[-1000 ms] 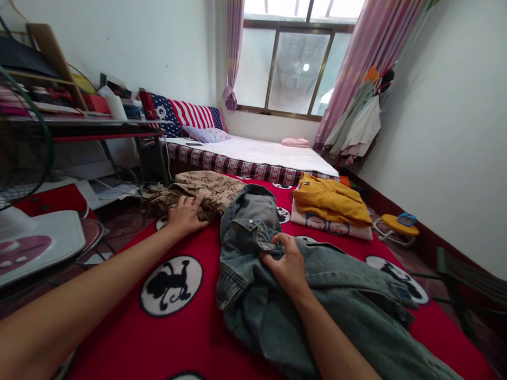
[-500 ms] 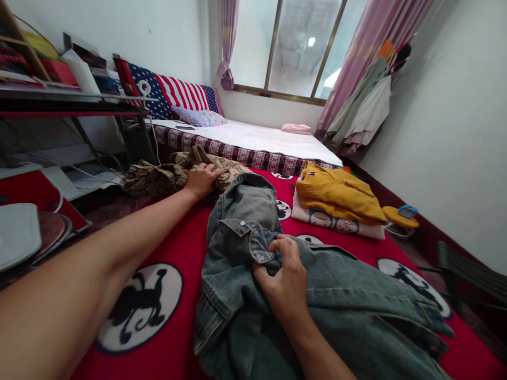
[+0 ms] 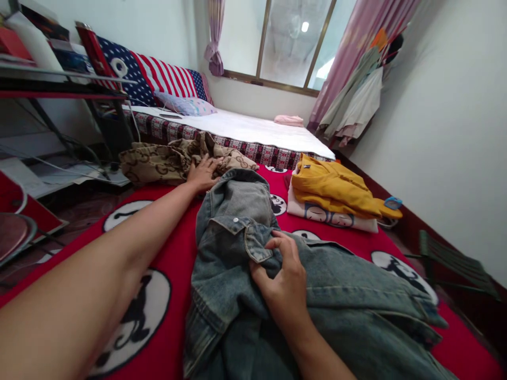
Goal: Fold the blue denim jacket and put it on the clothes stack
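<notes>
My right hand [image 3: 283, 279] pinches a fold of a pale blue denim jacket [image 3: 233, 211], just below its buttoned chest pocket flap. The jacket lies bunched on a red cartoon-print blanket [image 3: 166, 224]. My left hand [image 3: 203, 174] rests with spread fingers on the edge of a beige patterned cloth garment [image 3: 158, 163], next to the jacket's collar. To the right, a mustard yellow garment [image 3: 328, 184] lies on a folded white printed garment [image 3: 328, 220].
A low bed [image 3: 237, 126] with a flag-pattern cushion [image 3: 150, 79] stands beyond the blanket. A shelf desk [image 3: 59, 87] with cables beneath it is at the left. Hanging clothes [image 3: 352, 100], a small green folding chair [image 3: 451, 264] and a wall are at the right.
My left hand has shifted farther onto the beige cloth, and its fingers have spread. My right hand stays on the jacket. The whole scene has slid left and up as my head turned.
</notes>
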{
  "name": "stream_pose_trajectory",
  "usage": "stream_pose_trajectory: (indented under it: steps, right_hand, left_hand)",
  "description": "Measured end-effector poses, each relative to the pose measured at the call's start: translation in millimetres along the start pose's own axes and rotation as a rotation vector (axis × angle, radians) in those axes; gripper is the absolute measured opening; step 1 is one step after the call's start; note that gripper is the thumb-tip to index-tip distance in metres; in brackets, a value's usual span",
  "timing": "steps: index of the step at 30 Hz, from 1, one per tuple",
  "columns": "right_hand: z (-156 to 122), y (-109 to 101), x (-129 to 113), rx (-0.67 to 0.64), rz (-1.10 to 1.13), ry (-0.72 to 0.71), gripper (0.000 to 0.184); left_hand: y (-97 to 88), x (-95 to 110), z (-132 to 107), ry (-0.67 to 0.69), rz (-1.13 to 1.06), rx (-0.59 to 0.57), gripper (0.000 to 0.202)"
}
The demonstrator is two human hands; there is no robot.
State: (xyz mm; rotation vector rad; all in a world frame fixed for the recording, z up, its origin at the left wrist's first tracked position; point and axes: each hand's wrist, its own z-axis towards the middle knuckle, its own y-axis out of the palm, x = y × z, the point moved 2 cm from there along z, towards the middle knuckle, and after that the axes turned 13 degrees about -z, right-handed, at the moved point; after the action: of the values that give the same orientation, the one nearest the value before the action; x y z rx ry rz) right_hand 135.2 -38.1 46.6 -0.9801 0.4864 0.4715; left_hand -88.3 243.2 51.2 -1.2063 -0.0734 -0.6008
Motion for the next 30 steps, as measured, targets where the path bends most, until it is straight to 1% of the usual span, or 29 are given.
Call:
stream_pose_trajectory:
  steps: [2, 3, 5, 6, 8, 11, 13, 16, 18, 20, 22, 24, 26, 27, 28, 29, 30]
  right_hand:
    - [0.7, 1.3, 2.5, 0.011, 0.009, -0.012, 0.025]
    - [1.3, 2.0, 3.8, 0.016, 0.013, -0.018, 0.025]
    - [2.7, 2.9, 6.2, 0.028, 0.026, -0.029, 0.026]
    - [3.3, 3.1, 7.1, 0.035, 0.035, -0.034, 0.026]
    - [4.4, 3.0, 8.5, 0.048, 0.059, -0.047, 0.027]
    - [4.8, 3.3, 9.9, 0.069, 0.108, -0.072, 0.026]
    - [4.5, 4.1, 11.8, 0.087, 0.14, -0.094, 0.026]
    - [6.3, 3.9, 17.9, 0.098, 0.181, -0.122, 0.027]
    - [11.9, 0.4, 20.9, 0.057, 0.189, -0.111, 0.028]
    - [21.1, -6.7, 16.8, -0.001, 0.18, -0.047, 0.029]
    - [29.7, -16.2, -1.5, -0.012, 0.187, 0.022, 0.025]
    - [30.3, -24.6, -36.3, 0.061, 0.238, 0.021, 0.019]
    - [16.9, -27.6, -81.6, 0.123, 0.315, -0.091, 0.016]
    - [4.8, -26.4, -104.8, 0.097, 0.343, -0.194, 0.018]
    - [-10.1, -23.5, -126.3, 0.012, 0.372, -0.326, 0.022]
    - [-26.9, -19.5, -144.2, -0.128, 0.399, -0.469, 0.03]
    - [-43.9, -15.9, -157.1, -0.288, 0.42, -0.61, 0.035]
  left_hand:
    - [-10.6, 1.6, -7.5, -0.032, -0.081, -0.076, 0.074]
    - [-17.0, 4.2, -13.0, -0.052, -0.159, -0.108, 0.077]
    - [-29.9, 12.6, -28.5, -0.083, -0.391, -0.131, 0.084]
    - [-35.9, 18.3, -38.7, -0.089, -0.505, -0.125, 0.088]
    - [-46.6, 32.2, -63.8, -0.085, -0.668, -0.088, 0.093]
    - [-60.2, 57.8, -110.4, -0.071, -0.836, -0.032, 0.09]
    - [-69.2, 76.6, -144.3, -0.05, -0.904, -0.032, 0.082]
    - [-85.9, 100.4, -191.4, -0.003, -0.894, -0.08, 0.069]
    - [-100.5, 109.3, -215.5, 0.002, -0.912, -0.107, 0.066]
    - [-118.4, 112.7, -231.8, -0.014, -0.915, -0.111, 0.065]
    - [-139.6, 114.1, -241.0, -0.036, -0.878, -0.064, 0.064]
    - [-163.5, 118.6, -245.6, -0.027, -0.823, 0.057, 0.059]
    - [-187.2, 128.4, -247.5, 0.025, -0.786, 0.221, 0.052]
    - [-197.3, 134.9, -247.8, 0.07, -0.778, 0.293, 0.048]
    - [-205.4, 141.4, -247.8, 0.121, -0.77, 0.349, 0.044]
    - [-210.8, 146.8, -247.4, 0.167, -0.749, 0.378, 0.039]
    - [-212.9, 150.1, -246.5, 0.204, -0.711, 0.381, 0.036]
